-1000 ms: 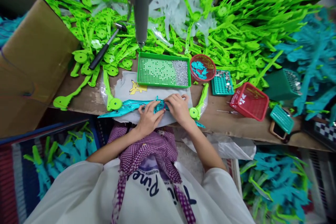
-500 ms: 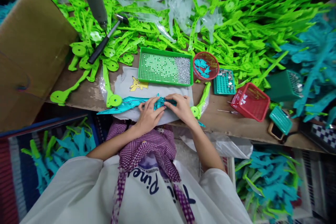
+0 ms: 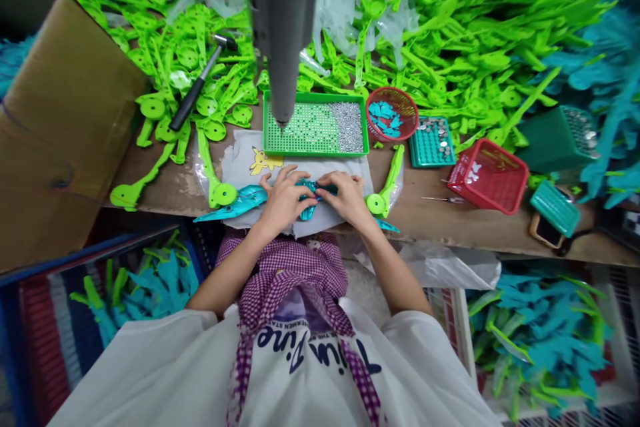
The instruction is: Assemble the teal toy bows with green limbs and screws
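Observation:
A long teal plastic part (image 3: 240, 203) lies across a grey cloth (image 3: 240, 163) at the table's front edge. My left hand (image 3: 284, 203) bends over the middle of it, thumb and fingers closed on it. From the other side, my right hand (image 3: 346, 199) has its thumb and fingers drawn together at the same spot. Any small piece between those fingertips is too small to make out. Green arm-shaped parts with round ends lie to either side, one left (image 3: 220, 193) and one right (image 3: 383, 200).
A grey hanging power screwdriver (image 3: 284, 40) points down over a green perforated tray (image 3: 300, 150) of small metal pieces. Right of it stand a red round basket (image 3: 391, 133), a teal tray (image 3: 425, 159) and a red basket (image 3: 490, 197). A hammer (image 3: 195, 90) rests on piled green parts; a cardboard box (image 3: 75, 140) stands left.
The hanging screwdriver has swung from the left to the middle, over the green tray. My hands stay at the teal part, with the fingers shifted slightly. The view has tilted a little.

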Demonstrator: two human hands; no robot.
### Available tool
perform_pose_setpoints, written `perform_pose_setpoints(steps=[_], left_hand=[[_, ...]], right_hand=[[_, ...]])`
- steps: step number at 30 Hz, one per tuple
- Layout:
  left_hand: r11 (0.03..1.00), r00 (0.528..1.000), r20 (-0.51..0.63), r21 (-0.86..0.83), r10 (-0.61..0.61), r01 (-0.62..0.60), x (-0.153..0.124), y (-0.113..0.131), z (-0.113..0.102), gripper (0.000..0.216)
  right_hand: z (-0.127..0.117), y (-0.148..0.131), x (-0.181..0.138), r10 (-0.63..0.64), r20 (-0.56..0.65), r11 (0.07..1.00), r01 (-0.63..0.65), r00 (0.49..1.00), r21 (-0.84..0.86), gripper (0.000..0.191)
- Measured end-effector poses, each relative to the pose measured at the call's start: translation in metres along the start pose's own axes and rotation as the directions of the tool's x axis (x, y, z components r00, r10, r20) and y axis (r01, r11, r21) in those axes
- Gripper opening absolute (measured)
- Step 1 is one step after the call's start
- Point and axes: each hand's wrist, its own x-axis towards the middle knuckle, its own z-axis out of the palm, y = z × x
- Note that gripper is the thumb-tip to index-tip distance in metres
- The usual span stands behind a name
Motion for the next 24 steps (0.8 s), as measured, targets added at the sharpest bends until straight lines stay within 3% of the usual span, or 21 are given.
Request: perform_pose_setpoints(steps=[6, 9, 12, 20, 24], left_hand=[[0.999, 0.999, 0.037, -0.014, -0.038, 0.038, 0.026, 0.005, 0.005, 0.018], [0.997, 0.998, 0.023, -0.045, -0.061, 0.062, 0.028, 0.002, 0.009, 0.028], [0.995, 0.997, 0.02, -0.059, -0.081, 0.082, 0.026, -0.001, 0.01, 0.033], [0.999, 0.986, 0.166, -0.035, -0.003, 0.009, 0.019, -0.008, -0.003, 0.013], [0.998, 0.989, 0.144, -0.054, 0.022, -0.014, 0.016, -0.009, -0.006, 0.007]], right_hand=[[-0.006, 0.004, 0.001, -0.008, 0.035, 0.998, 0.006, 0.999, 0.061, 0.014], [-0.013, 0.008, 0.001, -0.045, 0.118, 0.992, 0.03, 0.992, 0.125, 0.017], [-0.015, 0.009, 0.0, -0.043, 0.116, 0.991, 0.028, 0.992, 0.128, 0.023], [-0.005, 0.006, 0.0, 0.026, 0.04, 0.992, -0.031, 0.999, 0.118, 0.015], [-0.005, -0.002, 0.004, 0.083, 0.017, 0.994, -0.084, 0.996, 0.067, 0.007]])
